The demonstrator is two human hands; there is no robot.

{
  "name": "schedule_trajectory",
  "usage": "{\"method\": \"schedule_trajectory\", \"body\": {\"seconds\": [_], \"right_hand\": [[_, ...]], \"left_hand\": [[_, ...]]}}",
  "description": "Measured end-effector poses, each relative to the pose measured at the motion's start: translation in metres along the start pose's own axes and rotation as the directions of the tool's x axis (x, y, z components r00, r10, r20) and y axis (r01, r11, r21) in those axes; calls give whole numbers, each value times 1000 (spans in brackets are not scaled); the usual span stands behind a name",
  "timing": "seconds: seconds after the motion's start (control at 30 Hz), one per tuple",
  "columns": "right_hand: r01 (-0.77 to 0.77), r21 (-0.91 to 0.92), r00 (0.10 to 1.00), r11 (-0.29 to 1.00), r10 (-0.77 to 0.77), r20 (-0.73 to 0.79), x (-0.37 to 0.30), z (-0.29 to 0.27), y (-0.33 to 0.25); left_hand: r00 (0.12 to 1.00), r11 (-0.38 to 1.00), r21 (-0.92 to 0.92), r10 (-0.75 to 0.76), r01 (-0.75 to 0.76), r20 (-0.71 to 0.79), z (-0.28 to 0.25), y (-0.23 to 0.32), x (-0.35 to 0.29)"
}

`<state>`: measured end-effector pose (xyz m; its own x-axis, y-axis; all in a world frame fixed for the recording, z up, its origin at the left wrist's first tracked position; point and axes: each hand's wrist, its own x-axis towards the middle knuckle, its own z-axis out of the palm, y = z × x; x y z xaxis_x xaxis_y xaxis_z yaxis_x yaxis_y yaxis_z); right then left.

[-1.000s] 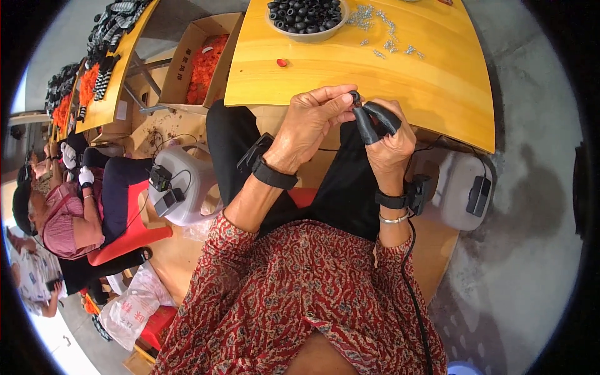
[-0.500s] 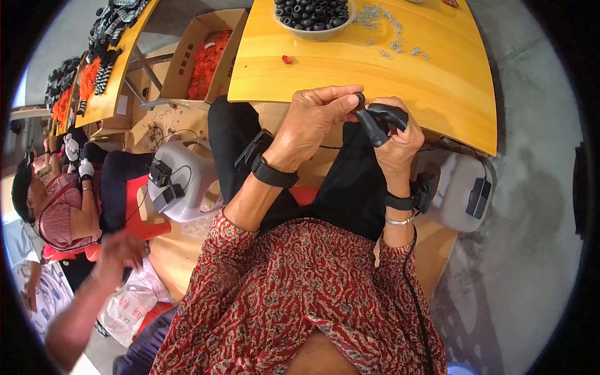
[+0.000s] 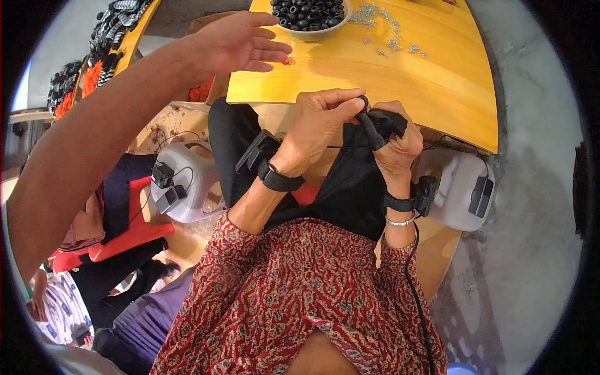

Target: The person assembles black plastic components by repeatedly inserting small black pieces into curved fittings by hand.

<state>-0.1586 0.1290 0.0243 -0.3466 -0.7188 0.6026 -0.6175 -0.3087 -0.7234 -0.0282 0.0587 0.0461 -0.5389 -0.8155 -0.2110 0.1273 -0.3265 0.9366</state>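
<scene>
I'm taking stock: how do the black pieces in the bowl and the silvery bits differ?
The black pieces are dark and rounded; the silvery bits look pale and metallic. Each black piece outsizes each silvery bit. The black pieces are heaped in a bowl; the silvery bits lie scattered on the yellow table. Both are numerous.

Black parts (image 3: 377, 130), a yellow bench (image 3: 369, 75) and a red patterned shirt (image 3: 275, 300) are showing.
The parts are looking plain black, matching the small caps (image 3: 309, 15) in a pale bowl (image 3: 315, 35); the scattered bits (image 3: 394, 42) are gleaming silver. The shirt is carrying a swirling print of cream and dark marks. The trousers (image 3: 234, 131) and wrist straps (image 3: 279, 180) are showing black, the bracelet (image 3: 400, 222) is shining silver, and the piled cloths (image 3: 117, 31) are mixing black-and-white stripes.
</scene>
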Motion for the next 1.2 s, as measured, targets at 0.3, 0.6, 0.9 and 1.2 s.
{"method": "schedule_trajectory", "body": {"seconds": [0.3,0.6,0.9,1.2], "right_hand": [[-63,28,998,998,63,-10,-1,-6,1],[-75,103,997,992,74,16,-8,-7,14],[-120,169,982,978,91,166,2,-24,5],[-260,237,944,936,194,268,-1,-22,10]], "left_hand": [[999,999,-33,-40,41,23,3,-8,4],[993,997,39,-69,65,93,3,-6,0],[984,993,103,-77,61,161,3,5,-1],[980,991,95,-114,99,165,2,11,-2]]}}
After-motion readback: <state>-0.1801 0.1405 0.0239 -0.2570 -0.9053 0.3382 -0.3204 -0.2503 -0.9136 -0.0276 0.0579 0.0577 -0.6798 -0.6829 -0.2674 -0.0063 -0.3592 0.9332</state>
